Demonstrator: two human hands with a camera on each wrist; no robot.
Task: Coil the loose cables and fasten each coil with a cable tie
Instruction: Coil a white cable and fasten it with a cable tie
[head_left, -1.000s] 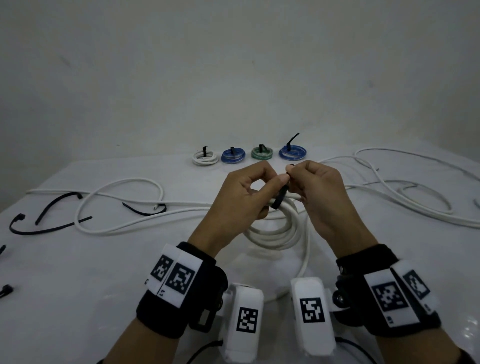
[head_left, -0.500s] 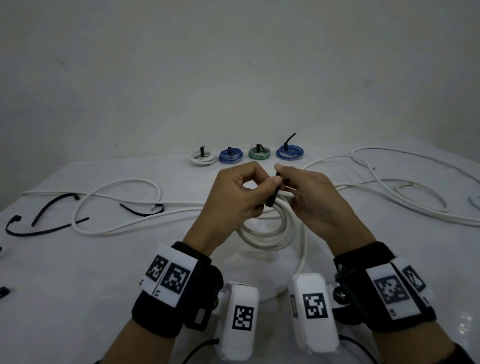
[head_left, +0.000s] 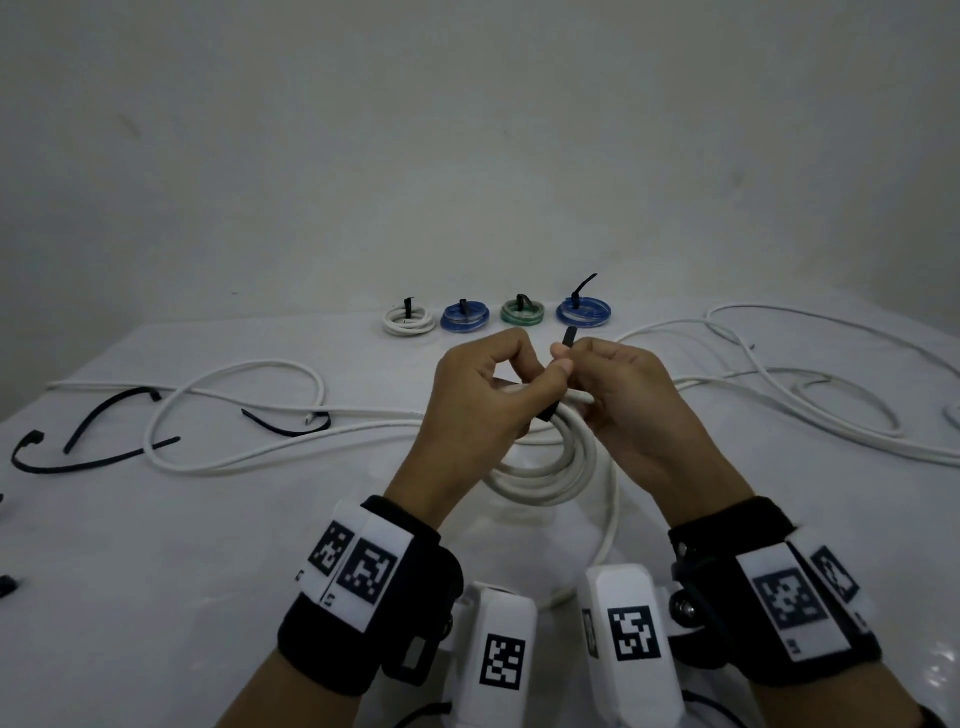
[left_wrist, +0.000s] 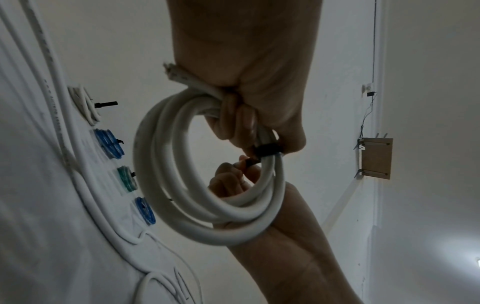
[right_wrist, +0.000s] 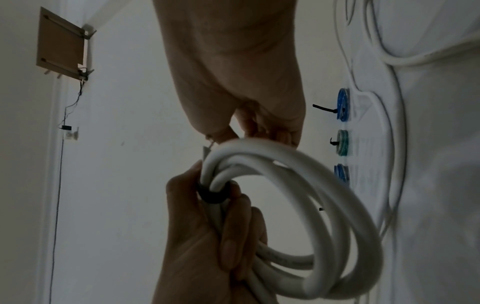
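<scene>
left hand (head_left: 483, 410) grips the white coil (head_left: 550, 467), held above the tabletop (head_left: 156, 545). right hand (head_left: 628, 410) pinches the black cable tie (head_left: 569, 338), already looped round the coil's strands. four tied coils (head_left: 497, 314) at the far edge.

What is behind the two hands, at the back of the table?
Four small tied cable coils sit in a row: white, blue, green, blue. The left hand and right hand hide the table just behind them.
</scene>
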